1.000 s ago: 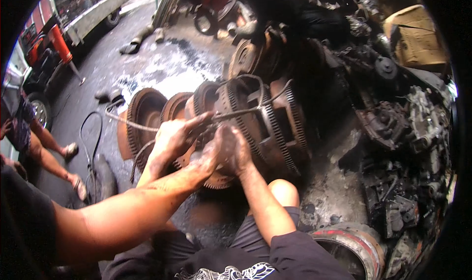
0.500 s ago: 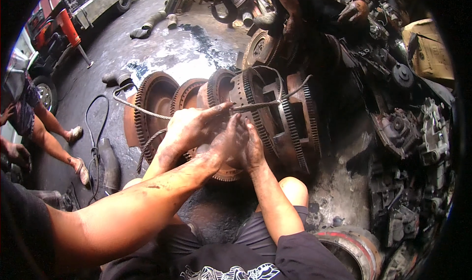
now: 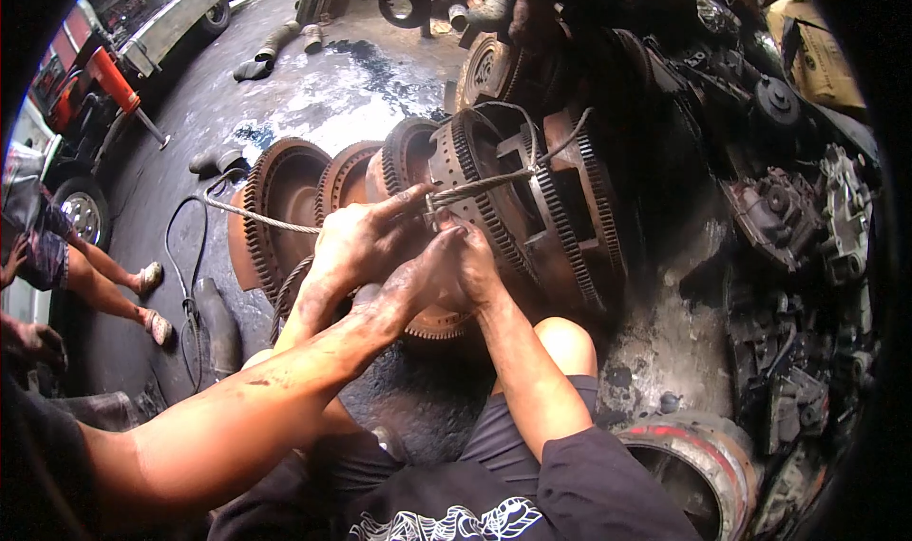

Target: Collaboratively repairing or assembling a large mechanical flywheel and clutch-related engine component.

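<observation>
Several rusty toothed flywheels (image 3: 285,185) stand on edge in a row before me. A steel wire rope (image 3: 484,182) crosses their tops. My left hand (image 3: 366,237) is closed round the rope, with its index finger stretched along it. My right hand (image 3: 473,265) is closed just below the rope. Its fingertips are at a small pale metal piece (image 3: 432,210), too small to name. Between my hands, a co-worker's hand (image 3: 413,280), on an arm from the left, also reaches in and touches my right hand. Hands overlap here, hiding part of their grip.
A rusty ring-shaped housing (image 3: 703,446) is at my lower right. Dark engine parts (image 3: 774,218) are piled along the right, with a cardboard box (image 3: 817,52) behind. A looped cable (image 3: 195,303) and a pipe (image 3: 218,327) lie left. Another person's legs (image 3: 109,270) are farther left.
The view has shifted a little. My right hand's fingers have drawn in toward the rope, and a small pale metal piece now shows at the fingertips. My left hand stays on the rope.
</observation>
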### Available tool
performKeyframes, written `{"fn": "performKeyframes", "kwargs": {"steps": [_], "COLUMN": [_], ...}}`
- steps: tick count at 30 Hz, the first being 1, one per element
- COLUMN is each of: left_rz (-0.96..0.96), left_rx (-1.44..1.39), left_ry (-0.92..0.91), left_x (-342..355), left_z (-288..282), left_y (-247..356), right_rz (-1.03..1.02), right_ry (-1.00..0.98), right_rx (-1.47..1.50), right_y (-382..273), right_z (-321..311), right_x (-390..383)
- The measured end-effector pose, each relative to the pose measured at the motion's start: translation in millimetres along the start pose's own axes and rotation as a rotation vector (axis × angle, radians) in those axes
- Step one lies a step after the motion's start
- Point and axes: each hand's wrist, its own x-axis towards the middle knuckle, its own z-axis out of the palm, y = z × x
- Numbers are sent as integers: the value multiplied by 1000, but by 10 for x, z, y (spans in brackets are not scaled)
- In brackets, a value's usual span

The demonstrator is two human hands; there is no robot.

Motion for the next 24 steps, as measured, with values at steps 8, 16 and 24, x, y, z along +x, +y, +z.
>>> {"fn": "performKeyframes", "kwargs": {"steps": [8, 16, 24], "left_rz": [-107, 112, -61], "left_rx": [-46, -27, -59], "left_ry": [-46, -65, 26], "left_x": [-13, -217, -112], "left_z": [61, -104, 68], "left_y": [-39, 415, -14], "right_rz": [41, -67, -138], "right_ry": [33, 48, 88], "right_rx": [-19, -98, -149], "right_y": [-71, -81, -1], "right_z": [125, 104, 247], "right_x": [42, -57, 3]}}
